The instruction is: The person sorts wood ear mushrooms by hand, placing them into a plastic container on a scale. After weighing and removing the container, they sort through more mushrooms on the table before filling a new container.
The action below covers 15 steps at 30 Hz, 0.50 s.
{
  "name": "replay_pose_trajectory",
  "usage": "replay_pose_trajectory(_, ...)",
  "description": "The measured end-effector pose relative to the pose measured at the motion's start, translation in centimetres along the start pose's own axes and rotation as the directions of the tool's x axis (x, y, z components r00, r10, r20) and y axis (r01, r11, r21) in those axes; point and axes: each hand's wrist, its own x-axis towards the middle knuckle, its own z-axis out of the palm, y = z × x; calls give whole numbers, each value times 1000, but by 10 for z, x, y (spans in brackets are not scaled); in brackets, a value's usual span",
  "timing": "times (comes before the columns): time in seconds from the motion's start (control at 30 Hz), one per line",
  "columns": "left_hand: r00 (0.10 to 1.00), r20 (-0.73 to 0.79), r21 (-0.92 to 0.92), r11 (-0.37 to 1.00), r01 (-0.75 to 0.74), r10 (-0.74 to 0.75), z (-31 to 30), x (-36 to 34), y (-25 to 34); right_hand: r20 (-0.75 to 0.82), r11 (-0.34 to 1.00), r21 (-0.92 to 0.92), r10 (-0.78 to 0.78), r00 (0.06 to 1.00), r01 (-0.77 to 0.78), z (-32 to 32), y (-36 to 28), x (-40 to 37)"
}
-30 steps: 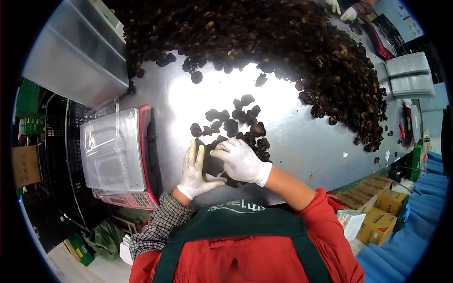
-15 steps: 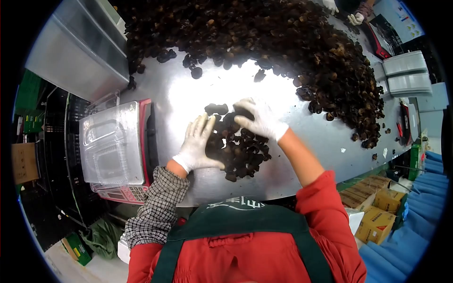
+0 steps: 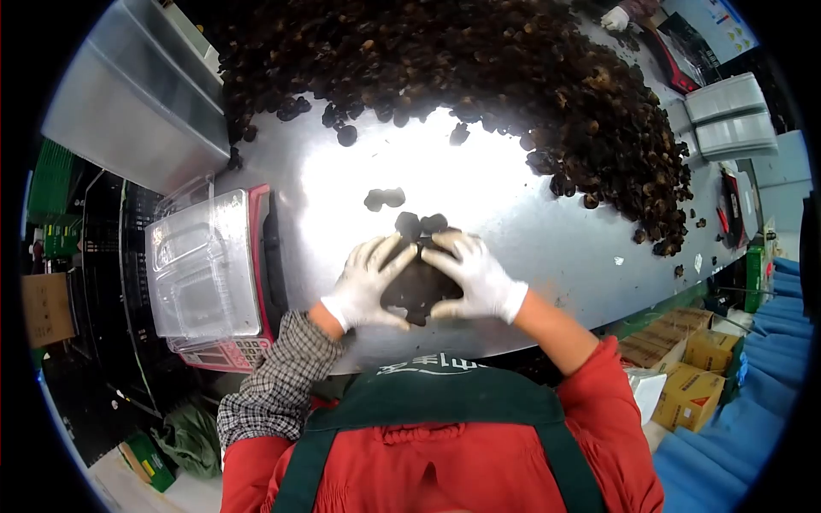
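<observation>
In the head view, a small pile of dark wood ear mushrooms (image 3: 419, 286) lies on the metal table in front of me. My left hand (image 3: 366, 282), in a white glove, curves along the pile's left side with its fingers spread. On the right side, my right hand (image 3: 479, 278), gloved too, arches over the edge with fingers apart. The fingertips of both hands nearly meet at the pile's far end, and the thumbs point inward at its near end. A few loose mushrooms (image 3: 385, 198) lie just beyond the hands.
A large heap of mushrooms (image 3: 445, 68) covers the far and right parts of the table (image 3: 316, 179). At left stand a scale with a clear plastic tray (image 3: 205, 265) and a tall clear bin (image 3: 141, 94). Another person's gloved hand (image 3: 615, 19) is at the far right.
My right hand has moved down and nearer to my left hand. The spread mushrooms have been pushed together into a tighter pile. The other person's hands have shifted.
</observation>
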Motion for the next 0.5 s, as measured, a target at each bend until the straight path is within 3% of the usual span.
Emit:
replay_pose_trajectory(0.07, 1000, -13, 46, 999, -20, 21, 9, -11, 11, 72, 1000, -8, 19, 997, -18, 7, -21, -18)
replay_pose_trajectory(0.2, 994, -107, 49, 999, 10, -5, 20, -3, 13, -7, 984, -158, 86, 996, -86, 30, -24, -22)
replay_pose_trajectory(0.33, 986, -121, 30, 992, 119, -114, 16, 25, 0, -132, 987, -116, 93, 987, -109, 23, -6, 3)
replay_pose_trajectory(0.4, 973, -106, -117, 975, 191, -203, 3, 48, -3, -96, 980, -5, 199, 975, -201, 15, 6, 19)
replay_pose_trajectory(0.43, 961, -11, -343, 904, 256, -276, -8, 64, -3, -34, 944, 83, 321, 946, -318, 5, 8, 30)
replay_pose_trajectory(0.47, 941, 99, -541, 777, 323, -322, -21, 78, -1, 36, 887, 163, 432, 901, -431, -6, 11, 42)
replay_pose_trajectory(0.5, 889, 235, -694, 572, 437, -394, -31, 86, 1, 113, 779, 381, 495, 862, -497, -4, 29, 52)
